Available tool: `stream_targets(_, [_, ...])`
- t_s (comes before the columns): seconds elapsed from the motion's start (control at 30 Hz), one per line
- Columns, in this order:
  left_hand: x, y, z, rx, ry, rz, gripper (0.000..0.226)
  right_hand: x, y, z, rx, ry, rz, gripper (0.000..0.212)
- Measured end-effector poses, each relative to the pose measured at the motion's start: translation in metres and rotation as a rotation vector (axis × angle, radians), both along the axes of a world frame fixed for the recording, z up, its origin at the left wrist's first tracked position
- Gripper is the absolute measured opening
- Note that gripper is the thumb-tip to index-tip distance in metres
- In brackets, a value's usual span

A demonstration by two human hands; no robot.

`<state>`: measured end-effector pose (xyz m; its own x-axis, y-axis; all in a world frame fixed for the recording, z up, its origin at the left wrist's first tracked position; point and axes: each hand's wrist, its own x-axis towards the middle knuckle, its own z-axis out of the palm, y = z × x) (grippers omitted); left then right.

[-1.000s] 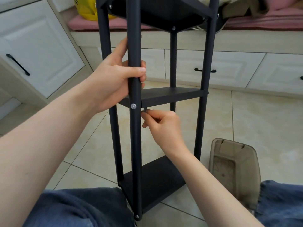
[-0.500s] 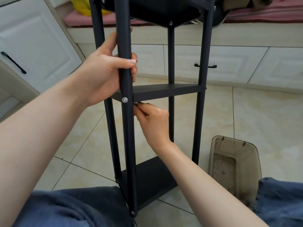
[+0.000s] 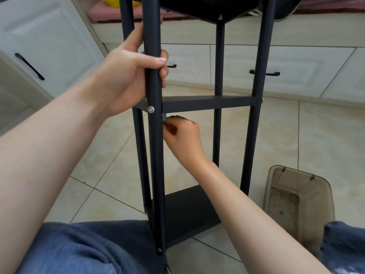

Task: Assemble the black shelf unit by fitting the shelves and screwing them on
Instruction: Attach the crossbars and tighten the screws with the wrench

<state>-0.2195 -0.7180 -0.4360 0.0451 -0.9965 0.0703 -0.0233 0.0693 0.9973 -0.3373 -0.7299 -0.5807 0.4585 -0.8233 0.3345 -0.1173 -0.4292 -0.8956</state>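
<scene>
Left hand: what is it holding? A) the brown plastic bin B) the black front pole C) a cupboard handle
B: the left hand curls its fingers and thumb round the black front pole, just above the middle shelf; the right hand pinches a small grey piece under it.

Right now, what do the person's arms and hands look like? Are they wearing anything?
The left hand and right hand are bare: no gloves, rings, watch or sleeves in view. Blue trousers cover the knees.
</scene>
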Motion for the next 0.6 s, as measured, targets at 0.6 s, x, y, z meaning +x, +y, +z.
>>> stream_targets(0.6, [-0.001, 0.006, 0.0, -0.006, 0.013, 0.01, 0.062, -0.031, 0.002, 0.015, 0.12, 0.055, 0.163, 0.027])
